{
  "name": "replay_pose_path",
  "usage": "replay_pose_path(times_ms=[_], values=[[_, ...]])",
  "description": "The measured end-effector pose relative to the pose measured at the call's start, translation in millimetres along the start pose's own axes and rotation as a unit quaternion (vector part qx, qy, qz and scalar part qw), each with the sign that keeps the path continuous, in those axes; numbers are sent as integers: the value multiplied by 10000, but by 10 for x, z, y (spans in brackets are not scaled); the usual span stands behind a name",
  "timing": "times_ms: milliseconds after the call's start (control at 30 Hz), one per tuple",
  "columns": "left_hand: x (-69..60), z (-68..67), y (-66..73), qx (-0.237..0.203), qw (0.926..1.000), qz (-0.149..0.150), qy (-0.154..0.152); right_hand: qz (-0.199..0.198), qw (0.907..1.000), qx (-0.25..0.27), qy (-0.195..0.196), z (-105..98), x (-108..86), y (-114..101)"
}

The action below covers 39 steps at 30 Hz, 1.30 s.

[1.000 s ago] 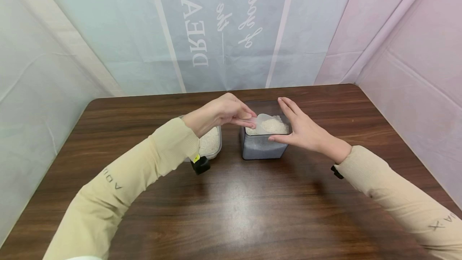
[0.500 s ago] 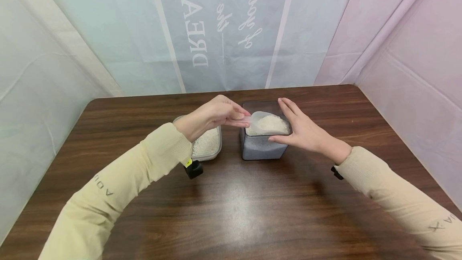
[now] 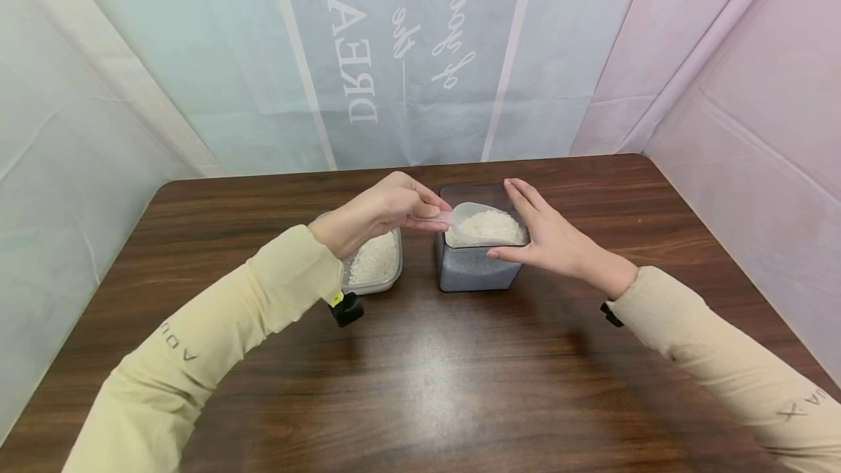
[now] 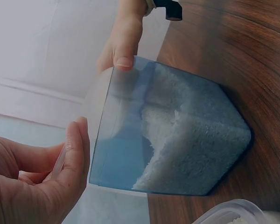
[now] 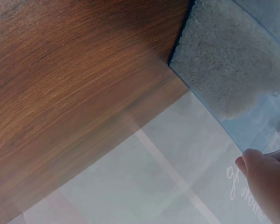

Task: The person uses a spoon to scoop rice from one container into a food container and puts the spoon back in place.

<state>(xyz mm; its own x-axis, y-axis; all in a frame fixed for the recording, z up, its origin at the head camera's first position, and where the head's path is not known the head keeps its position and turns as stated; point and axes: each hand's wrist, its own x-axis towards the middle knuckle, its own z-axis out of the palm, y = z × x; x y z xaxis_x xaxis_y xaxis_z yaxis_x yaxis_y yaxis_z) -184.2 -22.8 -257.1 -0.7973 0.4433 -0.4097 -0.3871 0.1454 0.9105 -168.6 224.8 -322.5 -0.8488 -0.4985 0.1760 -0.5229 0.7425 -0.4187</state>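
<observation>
In the head view my left hand [image 3: 401,206] pinches the handle of a translucent scoop [image 3: 468,212]. White rice [image 3: 493,226] is heaped in the scoop, at the mouth of a bluish clear bin [image 3: 478,272]. The left wrist view shows my left hand [image 4: 51,177] beside the bin's rim, with rice [image 4: 191,140] seen through the wall of the bin [image 4: 114,158]. My right hand [image 3: 561,236] grips the bin's right side at the rim, thumb at the front and fingers behind. In the right wrist view my right hand [image 5: 266,179] is at the rim.
A shallow clear container [image 3: 399,268] with rice stands left of the bin, partly hidden under my left wrist. The brown wooden table [image 3: 420,385] meets a printed curtain [image 3: 420,137] at the back, with pale curtains [image 3: 755,108] at the sides.
My left hand has drawn back slightly to the left with the scoop, and more of the shallow container shows. My right hand and the bin have hardly moved.
</observation>
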Motion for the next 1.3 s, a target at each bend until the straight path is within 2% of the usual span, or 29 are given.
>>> replay_pose_path(times_ms=[467,733,967,1300], values=[[-129,-99,22,179,9996,207,-62,33,10000,-4,-91,-16,3,-3],[-168,-131,31,47,9997,223,31,31,10000,-33,-78,-9,11,3],[-216,-157,6,-185,9991,391,31,66,9999,-8,-81,-12,14,-1],[-320,-221,-18,-187,9986,483,62,52,10000,14,-6,-9,5,-15]])
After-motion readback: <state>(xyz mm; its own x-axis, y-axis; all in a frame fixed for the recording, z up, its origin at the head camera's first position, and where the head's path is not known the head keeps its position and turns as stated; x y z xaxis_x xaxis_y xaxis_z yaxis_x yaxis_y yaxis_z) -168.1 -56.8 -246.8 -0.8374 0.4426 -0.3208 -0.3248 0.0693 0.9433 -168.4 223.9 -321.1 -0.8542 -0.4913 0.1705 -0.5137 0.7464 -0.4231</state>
